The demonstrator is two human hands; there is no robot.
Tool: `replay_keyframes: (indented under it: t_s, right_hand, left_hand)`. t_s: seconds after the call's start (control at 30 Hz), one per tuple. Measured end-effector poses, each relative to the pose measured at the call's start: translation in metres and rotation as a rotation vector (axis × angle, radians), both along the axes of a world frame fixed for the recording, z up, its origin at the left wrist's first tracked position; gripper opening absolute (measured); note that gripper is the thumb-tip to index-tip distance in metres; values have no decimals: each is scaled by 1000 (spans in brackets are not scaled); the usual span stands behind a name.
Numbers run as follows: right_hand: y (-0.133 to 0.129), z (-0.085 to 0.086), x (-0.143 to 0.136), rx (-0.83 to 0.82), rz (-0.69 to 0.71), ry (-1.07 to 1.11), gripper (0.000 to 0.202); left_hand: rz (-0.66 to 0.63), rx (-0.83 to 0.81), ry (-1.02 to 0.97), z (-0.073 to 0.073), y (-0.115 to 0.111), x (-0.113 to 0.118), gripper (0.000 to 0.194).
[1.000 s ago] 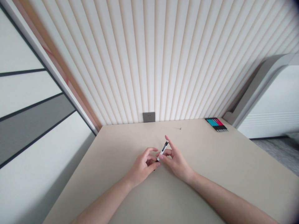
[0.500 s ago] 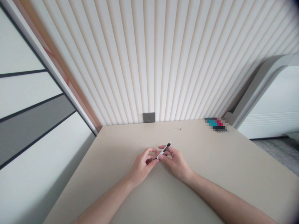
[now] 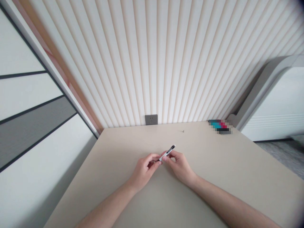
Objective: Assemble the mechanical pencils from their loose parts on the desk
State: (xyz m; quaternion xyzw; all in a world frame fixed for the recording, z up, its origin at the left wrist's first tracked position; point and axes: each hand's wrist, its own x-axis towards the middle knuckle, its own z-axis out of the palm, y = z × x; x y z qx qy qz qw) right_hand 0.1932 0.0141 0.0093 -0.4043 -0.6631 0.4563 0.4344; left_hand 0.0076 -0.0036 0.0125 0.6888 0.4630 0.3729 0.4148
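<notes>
A white pen (image 3: 167, 153) with a black clip slants up to the right above the table. My right hand (image 3: 178, 163) is closed on its barrel, thumb in front and fingers behind. At the pen's lower end, my left hand (image 3: 146, 167) has its thumb and fingertips pinched together around the dark tip. The fingertips of both hands nearly meet there and partly hide that end. Farther back on the table lies a small grey pointed piece (image 3: 183, 131), too small to name with certainty.
The beige table (image 3: 204, 145) reaches back to a ribbed white wall (image 3: 152, 63) with a dark socket (image 3: 151, 119). A pixelated blue, red and black item (image 3: 219, 126) lies at the back right corner. A white panelled cabinet (image 3: 47, 164) stands on the left.
My left fingers have closed in on the pen's lower end, and my right fingers have curled further behind the barrel. The pen has shifted slightly right and leans a little flatter.
</notes>
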Motion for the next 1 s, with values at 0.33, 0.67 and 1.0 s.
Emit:
replay_keyframes:
  t_s: [0.33,0.67,1.0]
  right_hand:
    - [2,-4,0,-52,-31,77,34]
    - [4,-2,3,-34,-47,22,31]
    - [2,-2,3,-38,10,44,26]
  left_hand:
    - [2,-53,14,1,0,2,21]
    - [96,4,23,-7,0,1,23]
    - [69,16,28,-3,-1,3,22]
